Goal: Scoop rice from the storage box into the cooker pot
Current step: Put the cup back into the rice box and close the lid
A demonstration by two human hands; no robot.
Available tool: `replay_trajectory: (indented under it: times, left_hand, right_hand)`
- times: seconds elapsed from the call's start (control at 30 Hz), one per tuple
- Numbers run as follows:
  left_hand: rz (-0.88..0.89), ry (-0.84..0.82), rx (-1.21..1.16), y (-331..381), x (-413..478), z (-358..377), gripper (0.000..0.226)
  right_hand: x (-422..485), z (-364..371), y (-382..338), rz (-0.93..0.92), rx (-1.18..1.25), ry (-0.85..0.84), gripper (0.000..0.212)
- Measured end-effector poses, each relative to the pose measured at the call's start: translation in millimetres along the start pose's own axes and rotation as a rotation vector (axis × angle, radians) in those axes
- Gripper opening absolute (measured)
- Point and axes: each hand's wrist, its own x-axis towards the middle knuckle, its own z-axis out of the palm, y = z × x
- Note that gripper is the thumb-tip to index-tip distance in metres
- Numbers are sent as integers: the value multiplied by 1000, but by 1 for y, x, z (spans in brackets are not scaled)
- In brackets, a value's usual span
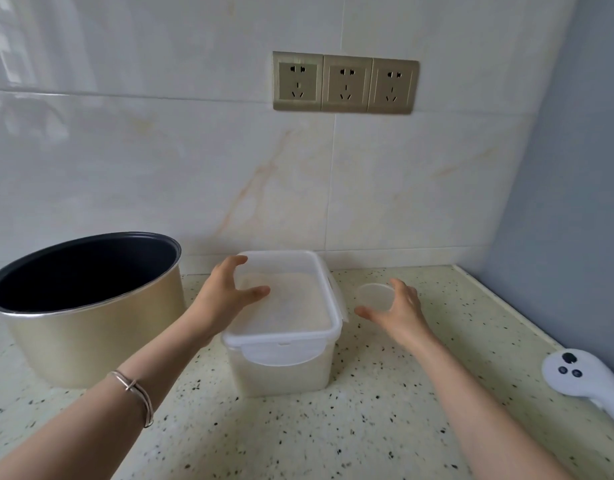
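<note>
A translucent plastic storage box [284, 368] full of white rice stands mid-counter with its clip lid [291, 306] on. My left hand [225, 296] hovers with spread fingers over the lid's left edge, thumb near the lid top. My right hand [395, 310] is open just right of the box, in front of a small clear round measuring cup [373, 294]. The gold cooker pot [90, 327] with a dark inside stands empty at the left.
The speckled counter [298, 438] meets a tiled wall with three sockets [345, 83]. A white controller-like device [582, 375] lies at the right edge, by the blue side wall.
</note>
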Motion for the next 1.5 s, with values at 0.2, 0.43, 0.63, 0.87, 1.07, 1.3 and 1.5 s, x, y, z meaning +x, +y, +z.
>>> replay_trajectory:
  times: [0.2, 0.43, 0.63, 0.87, 1.07, 1.3, 1.5]
  left_hand:
    - [-91, -50, -126, 1, -2, -1, 77]
    - [-121, -80, -306, 2, -5, 0, 44]
    - [-184, -78, -423, 1, -5, 0, 53]
    - [-184, -27, -606, -1, -9, 1, 39]
    - [-118, -131, -391, 4, -13, -2, 54]
    - [80, -508, 284, 5, -40, -22, 125]
    - [142, -507, 533, 5, -45, -18, 116]
  right_hand:
    - [-14, -2, -55, -230, 186, 50, 48]
    - [-20, 33, -96, -183, 353, -245, 56]
    - [-20, 40, -96, -118, 471, -244, 75]
    - [-15, 42, -88, -52, 605, -221, 65]
    - [-18, 40, -93, -156, 354, -257, 69]
    - [-17, 40, -95, -214, 135, -253, 66]
    - [-16, 40, -95, -266, -25, -287, 70]
